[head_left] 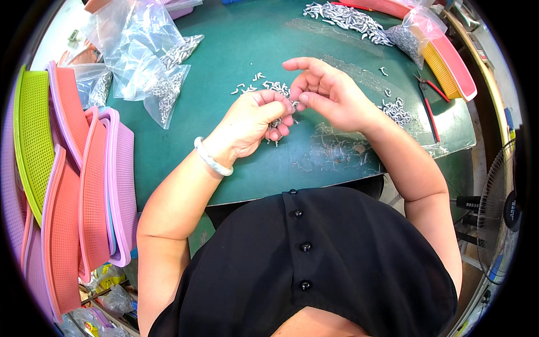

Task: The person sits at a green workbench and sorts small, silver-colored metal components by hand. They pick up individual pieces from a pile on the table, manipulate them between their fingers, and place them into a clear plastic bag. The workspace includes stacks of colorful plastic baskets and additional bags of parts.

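My left hand (264, 119), with a pale bangle (212, 157) on its wrist, is closed around several small silver-grey metal pieces (275, 123). Some of them show between its curled fingers. Just to the right, my right hand (328, 95) meets the left fingertips. Its thumb and a bent finger come together at a tiny metal piece (295, 104), while the index finger stands away. Behind the hands, a loose scatter of these bent metal pieces (275, 87) lies on the green table, partly hidden by my left hand.
Red-handled pliers (429, 104) and a small metal heap (396, 112) lie right. A larger heap (351, 21) sits far right, near a yellow-and-pink basket (449, 67). Clear bags of metal pieces (165, 92) lie far left. Stacked plastic baskets (92, 185) crowd the left edge; a fan (497, 208) stands right.
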Demonstrator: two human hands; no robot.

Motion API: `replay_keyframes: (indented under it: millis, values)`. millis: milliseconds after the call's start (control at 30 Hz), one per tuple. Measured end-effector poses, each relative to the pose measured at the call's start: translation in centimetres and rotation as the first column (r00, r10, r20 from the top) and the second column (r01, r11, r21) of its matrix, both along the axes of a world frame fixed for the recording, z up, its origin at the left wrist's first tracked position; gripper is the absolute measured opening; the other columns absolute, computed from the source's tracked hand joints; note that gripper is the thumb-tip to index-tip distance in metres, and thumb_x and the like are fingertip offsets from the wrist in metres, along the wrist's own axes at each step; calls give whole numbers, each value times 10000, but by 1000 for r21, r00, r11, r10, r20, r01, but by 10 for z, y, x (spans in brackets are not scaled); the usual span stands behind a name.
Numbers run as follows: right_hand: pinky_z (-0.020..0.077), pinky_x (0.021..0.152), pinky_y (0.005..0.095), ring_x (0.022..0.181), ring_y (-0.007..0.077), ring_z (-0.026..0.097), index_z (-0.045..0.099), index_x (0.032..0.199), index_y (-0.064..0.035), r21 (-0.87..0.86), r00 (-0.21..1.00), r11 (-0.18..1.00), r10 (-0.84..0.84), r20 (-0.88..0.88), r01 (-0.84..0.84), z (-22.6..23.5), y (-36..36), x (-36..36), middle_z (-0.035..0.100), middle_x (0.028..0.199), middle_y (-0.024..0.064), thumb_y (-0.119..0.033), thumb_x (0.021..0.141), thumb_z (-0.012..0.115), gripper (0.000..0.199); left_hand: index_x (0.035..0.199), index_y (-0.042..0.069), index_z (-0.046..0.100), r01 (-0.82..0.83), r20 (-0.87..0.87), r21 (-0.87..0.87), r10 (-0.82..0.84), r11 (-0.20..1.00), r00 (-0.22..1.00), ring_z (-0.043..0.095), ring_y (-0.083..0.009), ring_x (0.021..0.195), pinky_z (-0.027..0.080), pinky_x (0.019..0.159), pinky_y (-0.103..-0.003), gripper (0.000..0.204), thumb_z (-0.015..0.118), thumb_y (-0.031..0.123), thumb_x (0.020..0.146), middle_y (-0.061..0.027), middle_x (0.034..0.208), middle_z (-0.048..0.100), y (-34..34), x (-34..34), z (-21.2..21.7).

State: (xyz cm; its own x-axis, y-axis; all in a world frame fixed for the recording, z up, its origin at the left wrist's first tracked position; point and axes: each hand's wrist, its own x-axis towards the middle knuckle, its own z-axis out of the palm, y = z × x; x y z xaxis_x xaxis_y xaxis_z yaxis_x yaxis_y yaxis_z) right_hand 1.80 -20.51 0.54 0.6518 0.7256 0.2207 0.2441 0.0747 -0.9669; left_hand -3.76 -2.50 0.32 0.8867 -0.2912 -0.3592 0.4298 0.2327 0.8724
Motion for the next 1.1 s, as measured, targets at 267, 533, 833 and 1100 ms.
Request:
replay_keyframes:
  millis: [267,533,833,1100]
  values:
    - [441,707,245,751,95,526,396,1225,-22,-71,981,996,-47,187,61,-1,-3,2,546,810,32,71,766,493,478,850,33,553,-13,-41,-38,12,999,999,503,-101,546,396,451,-187,91,508,112,841,-57,715,556,1,2,1]
    - [444,616,237,654,101,528,399,1218,-36,-64,928,990,-92,361,123,-3,-1,1,552,719,27,31,768,538,475,838,27,535,-15,-112,-99,3,995,994,498,-104,547,394,441,-183,93,486,106,842,-60,713,548,1,2,3]
    - [444,578,260,604,146,540,393,1202,-38,-73,866,986,-96,490,150,-1,0,-2,548,689,51,31,769,532,460,838,11,562,28,-135,-120,-44,992,990,543,-130,574,435,473,-208,124,518,127,845,-70,716,564,5,4,2]
    - [457,611,304,639,207,568,416,1179,-27,-147,870,979,-53,491,142,-4,2,0,563,700,61,27,723,563,482,799,66,532,-78,-78,-127,68,989,995,513,-109,555,411,449,-192,120,525,175,848,-52,697,551,6,7,0]
